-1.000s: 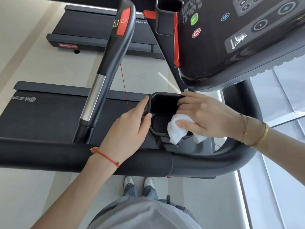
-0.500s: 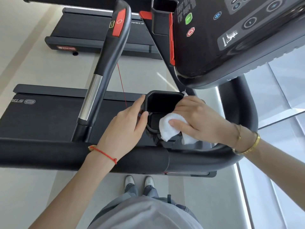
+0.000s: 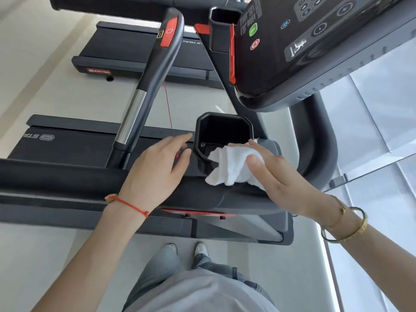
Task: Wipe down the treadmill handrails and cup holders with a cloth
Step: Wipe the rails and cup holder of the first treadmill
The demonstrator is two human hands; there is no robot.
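The black cup holder (image 3: 247, 124) sits open-topped below the treadmill console, just beyond the padded front handrail (image 3: 56, 176). My right hand (image 3: 281, 176) holds the white cloth (image 3: 229, 170), thumb on top and fingers behind it. The cloth lies bunched against the holder's near right rim and outer wall. My left hand (image 3: 157, 170) hovers over the handrail at the holder's left side. Its fingers are relaxed and hold nothing, the tips close to the holder's wall.
A side grip bar (image 3: 146, 86) with a chrome section and red button rises to the left. The console (image 3: 315, 41) overhangs at upper right, with a second cup holder (image 3: 221, 23) beside it. A thin red cord (image 3: 167, 104) hangs down. Another treadmill stands behind.
My left hand has let go of the cup holder's left rim and drawn back a little. My right hand has brought the cloth from inside the holder to its near right edge.
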